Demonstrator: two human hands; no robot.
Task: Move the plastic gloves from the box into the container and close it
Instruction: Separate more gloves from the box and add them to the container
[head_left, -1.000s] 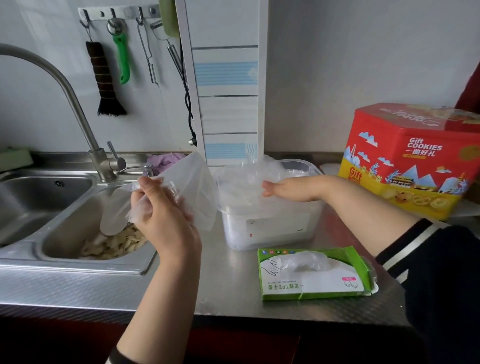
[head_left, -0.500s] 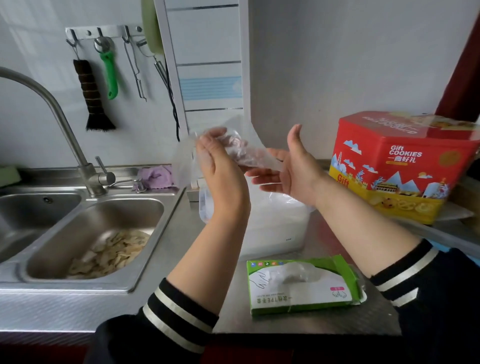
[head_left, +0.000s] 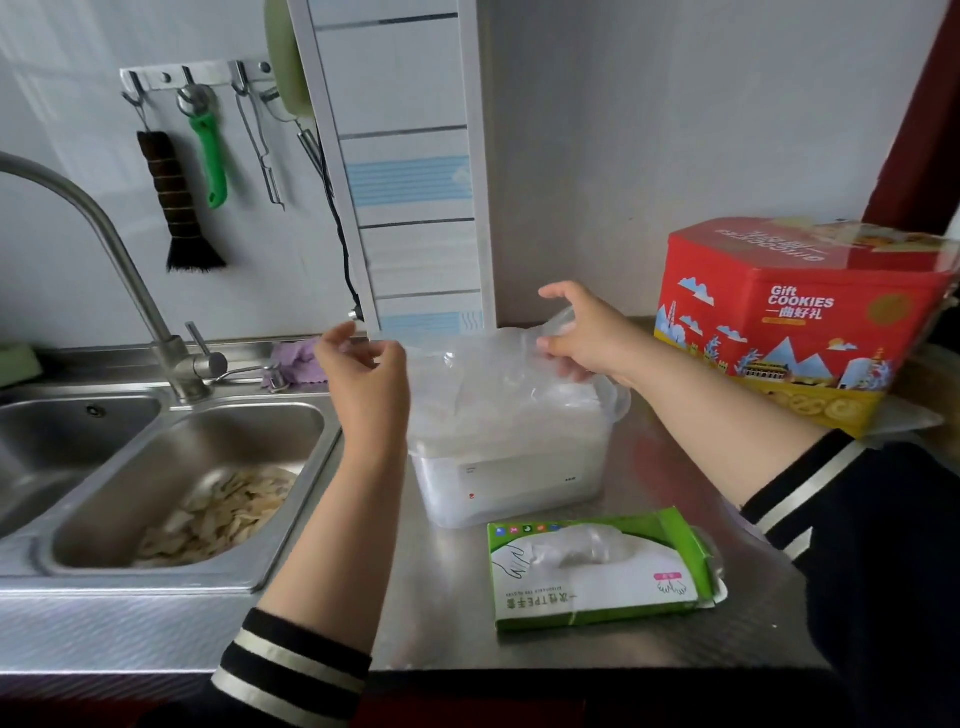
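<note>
A translucent white container stands on the steel counter, lidless, heaped with clear plastic gloves that rise above its rim. My right hand is over the container's far right corner, its thumb and fingers pinching the top glove. My left hand hovers at the container's left edge with loosely curled fingers, holding nothing. In front of the container lies the green and white glove box, with more clear gloves bulging from its top opening.
A steel sink with pale peelings in it and a tall faucet are on the left. A red cookie tin stands at the right. A purple cloth lies behind the sink. Utensils hang on the wall; the counter's front edge is close.
Both hands have come down from in front of the wall to the container. The glove my left hand held now lies on the heap, and my left hand has let go.
</note>
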